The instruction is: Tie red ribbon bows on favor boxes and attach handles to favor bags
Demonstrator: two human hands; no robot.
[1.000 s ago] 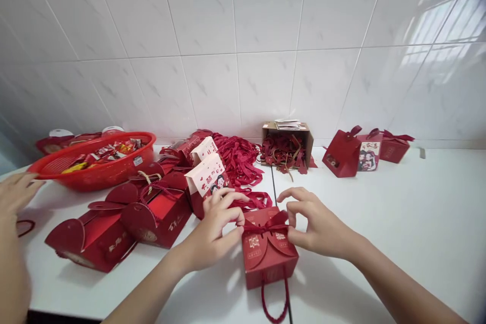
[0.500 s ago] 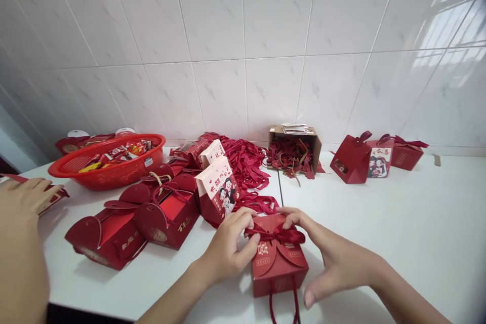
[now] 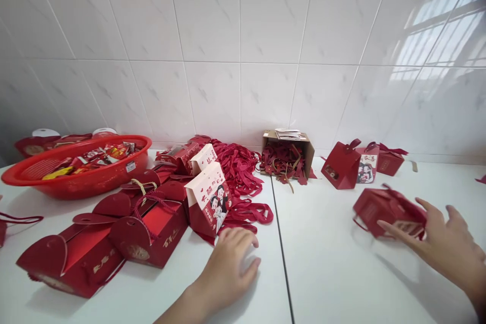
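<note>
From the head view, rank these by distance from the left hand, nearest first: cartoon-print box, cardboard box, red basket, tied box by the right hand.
Measured from the left hand:
1. Cartoon-print box, just above-left of it.
2. Cardboard box, by the wall.
3. Tied box, far right, and red basket, far left: too close to call.

Bright, even daylight; window reflection glares on the glossy wall tiles (image 3: 436, 35) upper right, so the source is probably behind the camera; soft shadows under the boxes on the white table (image 3: 334, 273); right hand (image 3: 451, 248) and red gift box (image 3: 387, 210) motion-blurred; wide-angle bowing at the edges; dark vignette top right.
</note>
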